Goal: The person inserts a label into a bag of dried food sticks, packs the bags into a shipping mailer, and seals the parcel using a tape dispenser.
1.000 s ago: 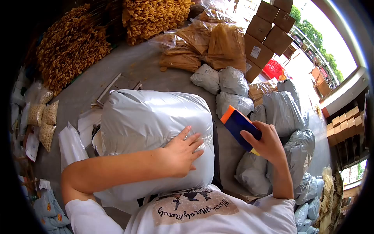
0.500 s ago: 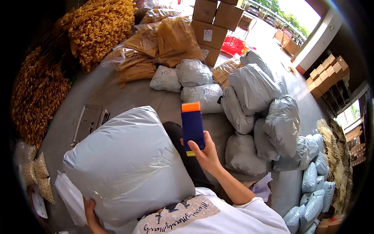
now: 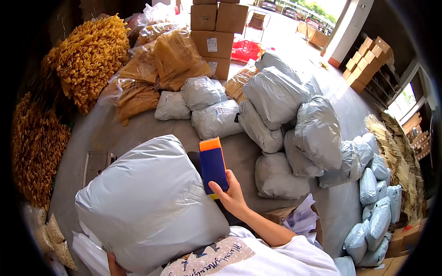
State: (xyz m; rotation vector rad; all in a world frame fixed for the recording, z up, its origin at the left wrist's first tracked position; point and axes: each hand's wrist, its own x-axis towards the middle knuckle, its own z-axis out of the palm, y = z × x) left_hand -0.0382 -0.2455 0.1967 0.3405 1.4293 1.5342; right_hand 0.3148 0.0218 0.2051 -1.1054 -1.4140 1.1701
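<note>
A large, full grey plastic parcel (image 3: 147, 202) leans against the person's body at the lower left. My left hand (image 3: 115, 266) is at its lower left edge, mostly hidden by the parcel, with its fingers out of sight. My right hand (image 3: 228, 193) grips the lower end of a dark blue block-shaped object (image 3: 213, 165) with an orange top and a yellow bottom edge. The thumb lies across its front. This object stands upright beside the parcel's right edge.
Grey parcels (image 3: 276, 96) are piled ahead and to the right, with smaller bluish parcels (image 3: 377, 221) beyond. Cardboard boxes (image 3: 212, 43) and bagged yellowish goods (image 3: 177, 60) stand behind. An open carton (image 3: 316, 230) holding pale wrapping sits near my right arm. A metal-framed item (image 3: 95, 165) lies left.
My left hand has gone from the parcel's top to its lower left edge, and the parcel now leans tilted. The blue object has turned upright in my right hand. The view has swung right.
</note>
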